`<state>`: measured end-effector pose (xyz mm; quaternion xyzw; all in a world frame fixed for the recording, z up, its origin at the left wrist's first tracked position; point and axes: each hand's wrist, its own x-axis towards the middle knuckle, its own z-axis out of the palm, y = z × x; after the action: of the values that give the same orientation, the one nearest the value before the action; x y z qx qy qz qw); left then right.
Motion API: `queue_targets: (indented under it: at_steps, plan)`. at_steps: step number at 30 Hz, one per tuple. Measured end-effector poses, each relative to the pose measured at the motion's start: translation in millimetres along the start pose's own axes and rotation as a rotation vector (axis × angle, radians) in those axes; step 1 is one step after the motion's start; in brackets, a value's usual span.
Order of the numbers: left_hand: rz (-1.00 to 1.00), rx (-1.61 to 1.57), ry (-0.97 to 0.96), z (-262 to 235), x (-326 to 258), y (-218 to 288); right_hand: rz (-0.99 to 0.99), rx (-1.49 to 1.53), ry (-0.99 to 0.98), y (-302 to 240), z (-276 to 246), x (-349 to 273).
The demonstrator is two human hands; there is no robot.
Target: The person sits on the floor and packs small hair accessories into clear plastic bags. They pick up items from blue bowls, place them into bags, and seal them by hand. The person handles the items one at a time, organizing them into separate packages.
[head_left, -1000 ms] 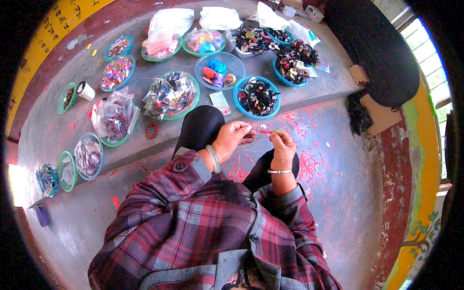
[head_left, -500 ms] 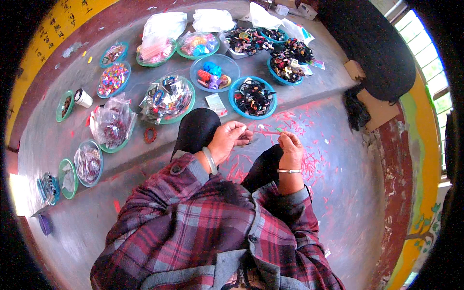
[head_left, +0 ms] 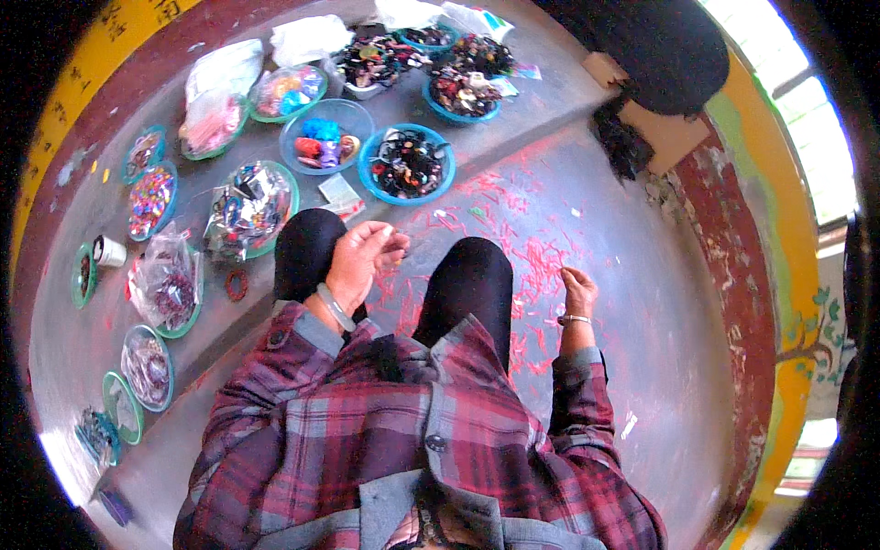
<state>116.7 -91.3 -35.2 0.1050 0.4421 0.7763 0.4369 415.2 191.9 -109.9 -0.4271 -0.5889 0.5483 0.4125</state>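
A person in a plaid red shirt (head_left: pixel 412 440) is sitting on a grey concrete floor (head_left: pixel 632 238), dark-trousered knees (head_left: pixel 463 280) pointing away from the body. The left hand (head_left: pixel 359 257) is resting over the left knee, its fingers (head_left: pixel 390 246) curling loosely half open; whether they are pinching anything small is too fine to tell. The right hand (head_left: pixel 577 291), a bracelet at its wrist, is hanging out beyond the right knee, fingers bending down toward the floor; what, if anything, they are gripping cannot be told. Around and beyond the knees, red scraps (head_left: pixel 532 266) are littering the concrete. Just beyond the knees a low grey step (head_left: pixel 513 119) is rising, and a blue bowl of dark trinkets (head_left: pixel 406 165) is standing on it, the nearest dish to the left hand. Left of that blue bowl, a green-rimmed dish of shiny bits (head_left: pixel 249 206) and a clear bag (head_left: pixel 165 284) are lying, with more small green-rimmed dishes (head_left: pixel 147 367) trailing along the step's near left end. Beyond the blue bowl, a bowl of bright coloured pieces (head_left: pixel 323 137) and further heaped bowls (head_left: pixel 458 92) are sitting, with white bags (head_left: pixel 307 37) at the far edge. Right of the blue bowl, a cardboard box (head_left: pixel 674 137) under a black cloth (head_left: pixel 660 46) is standing, and a painted red and yellow wall (head_left: pixel 779 275) is curving around the floor.
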Motion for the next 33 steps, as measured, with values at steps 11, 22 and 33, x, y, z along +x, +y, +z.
queue_targets:
  at_steps: [11, 22, 33]
  plan:
    - [-0.042, 0.027, -0.041, 6.0, 2.3, -9.0, 0.217, -0.249, -0.043, 43.0, -102.1, -18.7]
    - [-0.063, 0.039, -0.108, 16.6, 14.1, -14.6, 0.263, -0.761, -0.199, 138.6, -193.9, -34.1]
    - [-0.064, 0.046, -0.064, 10.0, 5.4, -11.9, 0.376, -0.025, -0.238, 101.9, -170.3, -40.7]
